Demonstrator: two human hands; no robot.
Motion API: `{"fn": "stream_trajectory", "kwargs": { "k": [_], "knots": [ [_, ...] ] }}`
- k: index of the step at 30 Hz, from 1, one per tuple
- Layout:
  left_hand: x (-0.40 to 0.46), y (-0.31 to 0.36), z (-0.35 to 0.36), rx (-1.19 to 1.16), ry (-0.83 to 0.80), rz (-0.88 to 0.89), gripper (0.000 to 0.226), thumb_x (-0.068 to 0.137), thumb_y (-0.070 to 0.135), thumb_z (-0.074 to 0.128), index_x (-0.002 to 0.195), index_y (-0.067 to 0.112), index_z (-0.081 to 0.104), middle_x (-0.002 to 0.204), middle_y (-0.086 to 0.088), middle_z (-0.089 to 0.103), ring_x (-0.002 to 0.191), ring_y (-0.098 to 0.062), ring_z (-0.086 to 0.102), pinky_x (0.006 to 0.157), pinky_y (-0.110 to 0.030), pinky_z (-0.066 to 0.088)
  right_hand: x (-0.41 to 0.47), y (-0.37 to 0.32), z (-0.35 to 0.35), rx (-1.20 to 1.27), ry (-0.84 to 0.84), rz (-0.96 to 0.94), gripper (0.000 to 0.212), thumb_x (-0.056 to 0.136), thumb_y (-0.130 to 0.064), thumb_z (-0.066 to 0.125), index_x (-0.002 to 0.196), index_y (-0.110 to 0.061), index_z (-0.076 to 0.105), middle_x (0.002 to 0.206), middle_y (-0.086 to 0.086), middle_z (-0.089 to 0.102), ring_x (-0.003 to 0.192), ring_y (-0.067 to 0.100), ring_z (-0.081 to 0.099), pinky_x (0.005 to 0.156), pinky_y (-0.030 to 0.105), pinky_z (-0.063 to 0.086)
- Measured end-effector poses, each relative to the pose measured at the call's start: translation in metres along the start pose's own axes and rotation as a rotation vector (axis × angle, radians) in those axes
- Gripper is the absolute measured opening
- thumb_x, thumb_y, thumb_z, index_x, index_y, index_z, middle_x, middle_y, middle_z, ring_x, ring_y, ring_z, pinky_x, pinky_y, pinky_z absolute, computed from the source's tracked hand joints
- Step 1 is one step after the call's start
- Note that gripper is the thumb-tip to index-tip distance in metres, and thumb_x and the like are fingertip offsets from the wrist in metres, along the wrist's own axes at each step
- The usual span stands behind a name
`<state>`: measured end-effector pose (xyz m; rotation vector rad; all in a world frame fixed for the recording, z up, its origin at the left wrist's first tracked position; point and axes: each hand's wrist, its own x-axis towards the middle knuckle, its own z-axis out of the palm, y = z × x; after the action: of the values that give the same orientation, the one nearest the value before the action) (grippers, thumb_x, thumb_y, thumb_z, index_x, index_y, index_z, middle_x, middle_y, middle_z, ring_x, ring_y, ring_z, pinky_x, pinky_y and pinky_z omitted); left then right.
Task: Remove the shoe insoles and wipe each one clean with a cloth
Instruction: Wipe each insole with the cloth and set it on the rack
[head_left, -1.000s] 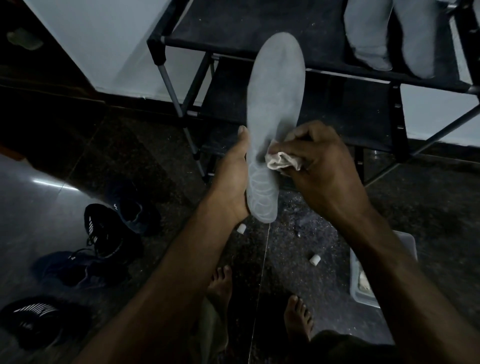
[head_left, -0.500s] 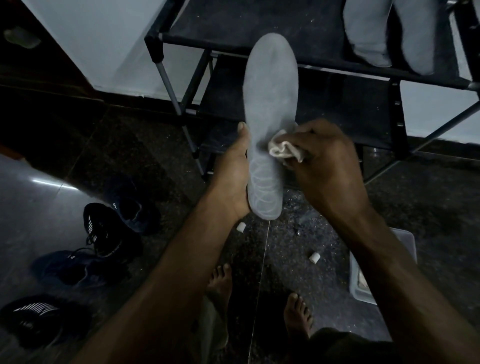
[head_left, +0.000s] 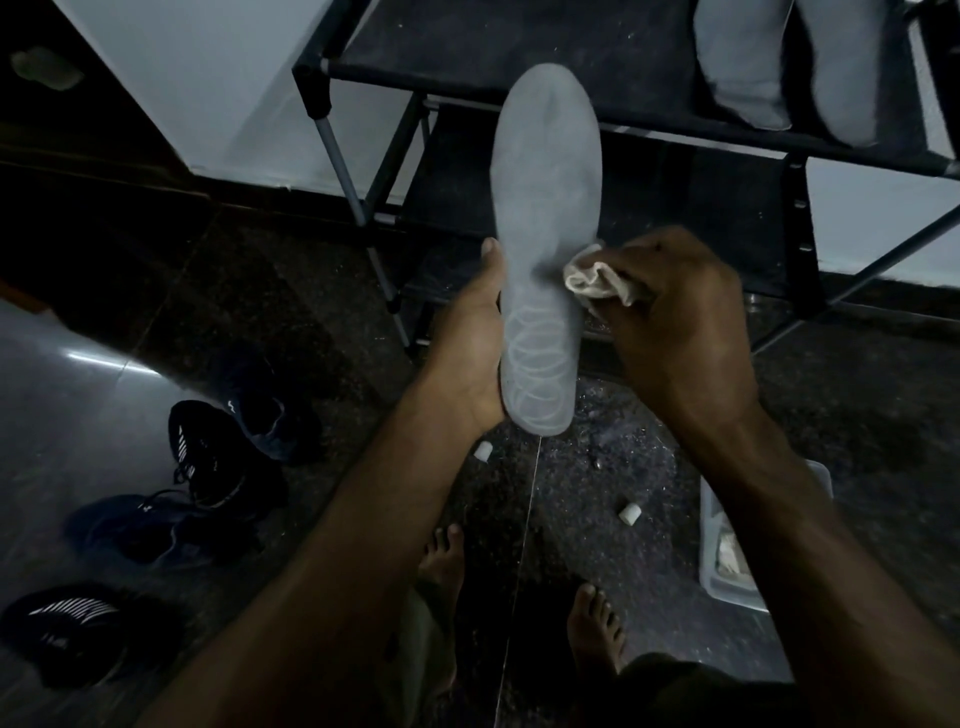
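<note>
Wiping: the right hand (head_left: 680, 332) is rubbing a bunched pale cloth (head_left: 597, 280) against the right edge of the grey insole (head_left: 545, 218), around its middle.
Change: over the last second the cloth is creeping slightly up the insole, from the ringed heel print toward the waist, while the insole is staying almost where it was.
Left hand: the left hand (head_left: 467, 348) is holding the insole upright by its heel end, thumb lying along the left edge; its other fingers are hidden behind the insole.
Right fingers: curled tight around the cloth, clamped on it.
Insole position: held in the air in front of the black shoe rack (head_left: 727, 156), toe end pointing up, well above the floor.
Meaning: this insole is being cleaned bottom to top, and the upper half probably remains to be wiped.
Others: two more grey insoles (head_left: 789, 62) are lying on the rack's top shelf; dark shoes (head_left: 218, 457) are sitting on the floor to the left.
</note>
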<state>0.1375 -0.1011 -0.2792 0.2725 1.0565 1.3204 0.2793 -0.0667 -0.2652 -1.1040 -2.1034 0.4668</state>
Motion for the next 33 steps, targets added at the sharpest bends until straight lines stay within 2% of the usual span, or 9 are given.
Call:
{"fn": "stream_trajectory", "kwargs": {
  "k": [5, 8, 11, 13, 16, 18, 23, 28, 33],
  "knots": [
    [-0.002, 0.004, 0.001, -0.15, -0.07, -0.043, 0.062, 0.102, 0.053, 0.022, 0.117, 0.005, 0.059, 0.111, -0.013, 0.07, 0.102, -0.028, 0.065, 0.098, -0.038, 0.047, -0.003, -0.015, 0.009, 0.116, -0.179, -0.096, 0.019, 0.085, -0.009, 0.071, 0.103, -0.015, 0.075, 0.094, 0.008, 0.065, 0.083, 0.02, 0.061, 0.072, 0.036, 0.052],
    [0.0, 0.003, 0.0, -0.13, -0.059, -0.026, 0.064, 0.102, 0.053, 0.023, 0.13, 0.005, 0.055, 0.127, -0.017, 0.061, 0.125, -0.031, 0.054, 0.111, -0.044, 0.038, -0.002, -0.013, 0.007, 0.067, -0.092, -0.05, 0.022, 0.083, -0.009, 0.072, 0.105, -0.013, 0.074, 0.095, 0.009, 0.065, 0.083, 0.02, 0.06, 0.072, 0.033, 0.052],
    [0.001, 0.001, 0.0, -0.058, -0.023, -0.007, 0.058, 0.101, 0.052, 0.029, 0.117, 0.009, 0.065, 0.123, -0.015, 0.065, 0.118, -0.029, 0.059, 0.112, -0.045, 0.037, -0.002, -0.007, 0.002, -0.03, 0.005, -0.015, 0.022, 0.084, -0.011, 0.071, 0.106, -0.012, 0.072, 0.096, 0.009, 0.066, 0.084, 0.019, 0.059, 0.073, 0.029, 0.05],
    [0.002, 0.001, 0.0, -0.077, -0.016, -0.004, 0.057, 0.102, 0.051, 0.028, 0.115, 0.009, 0.065, 0.116, -0.014, 0.067, 0.112, -0.028, 0.061, 0.11, -0.043, 0.039, -0.002, -0.008, 0.003, 0.018, -0.042, -0.021, 0.023, 0.084, -0.008, 0.071, 0.106, -0.013, 0.073, 0.097, 0.009, 0.067, 0.086, 0.019, 0.06, 0.074, 0.03, 0.051],
    [0.001, 0.005, -0.001, -0.094, -0.014, -0.024, 0.063, 0.103, 0.05, 0.021, 0.137, 0.005, 0.049, 0.128, -0.018, 0.057, 0.128, -0.033, 0.05, 0.114, -0.044, 0.033, -0.002, -0.015, 0.006, 0.102, -0.167, -0.084, 0.025, 0.081, -0.005, 0.073, 0.105, -0.014, 0.074, 0.097, 0.008, 0.068, 0.086, 0.018, 0.062, 0.074, 0.032, 0.052],
    [0.002, 0.004, -0.001, -0.052, -0.023, -0.035, 0.066, 0.102, 0.053, 0.022, 0.143, 0.005, 0.043, 0.141, -0.019, 0.049, 0.135, -0.035, 0.042, 0.115, -0.044, 0.031, -0.002, -0.016, 0.006, 0.101, -0.16, -0.078, 0.025, 0.081, -0.006, 0.074, 0.104, -0.015, 0.074, 0.096, 0.007, 0.068, 0.086, 0.017, 0.062, 0.074, 0.03, 0.051],
    [0.003, 0.0, -0.002, -0.115, -0.094, -0.025, 0.062, 0.102, 0.052, 0.028, 0.122, 0.005, 0.062, 0.127, -0.016, 0.063, 0.123, -0.029, 0.056, 0.115, -0.044, 0.033, -0.002, -0.009, 0.002, -0.045, -0.017, -0.018, 0.019, 0.087, -0.014, 0.069, 0.106, -0.012, 0.073, 0.098, 0.01, 0.067, 0.087, 0.02, 0.061, 0.075, 0.026, 0.048],
    [0.002, 0.002, -0.006, -0.182, -0.123, -0.055, 0.07, 0.101, 0.053, 0.025, 0.091, 0.007, 0.077, 0.099, -0.013, 0.073, 0.091, -0.025, 0.07, 0.095, -0.04, 0.05, -0.004, -0.017, 0.01, 0.031, -0.173, -0.093, 0.021, 0.085, -0.012, 0.069, 0.105, -0.012, 0.074, 0.097, 0.01, 0.067, 0.087, 0.023, 0.061, 0.075, 0.04, 0.051],
    [0.0, 0.002, -0.001, -0.152, -0.08, -0.026, 0.061, 0.102, 0.049, 0.029, 0.102, 0.007, 0.073, 0.109, -0.013, 0.07, 0.104, -0.025, 0.065, 0.106, -0.04, 0.042, 0.0, -0.008, -0.001, -0.038, -0.039, -0.036, 0.017, 0.087, -0.016, 0.068, 0.103, -0.011, 0.072, 0.096, 0.011, 0.068, 0.086, 0.023, 0.061, 0.074, 0.041, 0.051]
  ]
}}
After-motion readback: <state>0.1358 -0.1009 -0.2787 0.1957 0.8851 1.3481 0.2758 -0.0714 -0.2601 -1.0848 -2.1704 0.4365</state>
